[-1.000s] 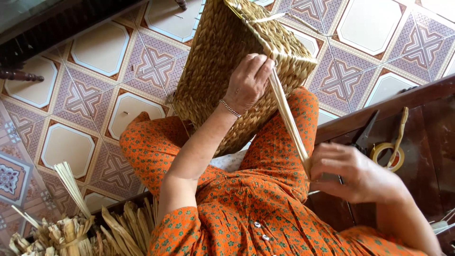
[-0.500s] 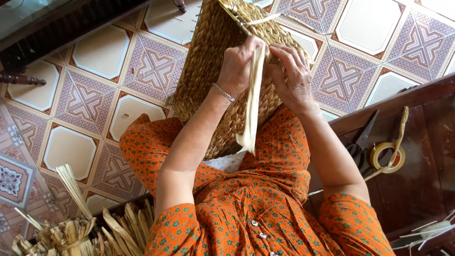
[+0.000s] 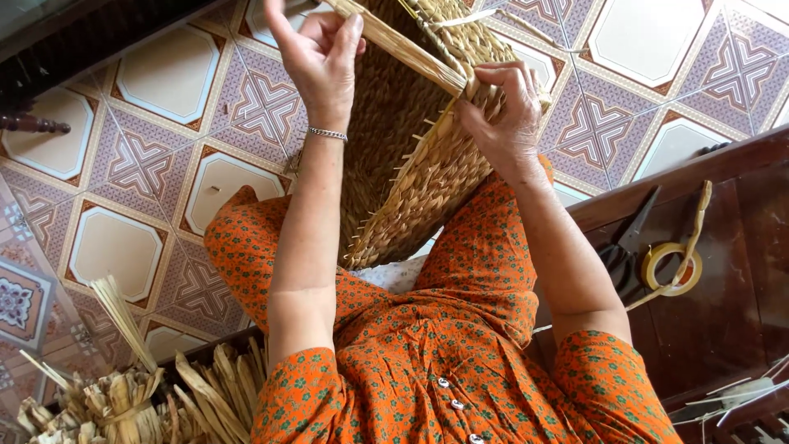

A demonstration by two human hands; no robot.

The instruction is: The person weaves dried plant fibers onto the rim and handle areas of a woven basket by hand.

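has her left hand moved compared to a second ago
Yes. The left hand has come off the woven basket edge, up and out over the tiled floor, pulling a straw strand.

Both arms stretched forward; left hand [image 3: 316, 53] raised, fingers loosely curled; right hand [image 3: 503, 111] pinching, fingers bent.

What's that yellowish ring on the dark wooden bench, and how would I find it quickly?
Look to the dark wooden bench beside the person in the orange dress. Near its front lies a pair of black scissors, and just past them sits the roll of tape. It is the only round, yellowish ring there, with a loose strip trailing up from it.
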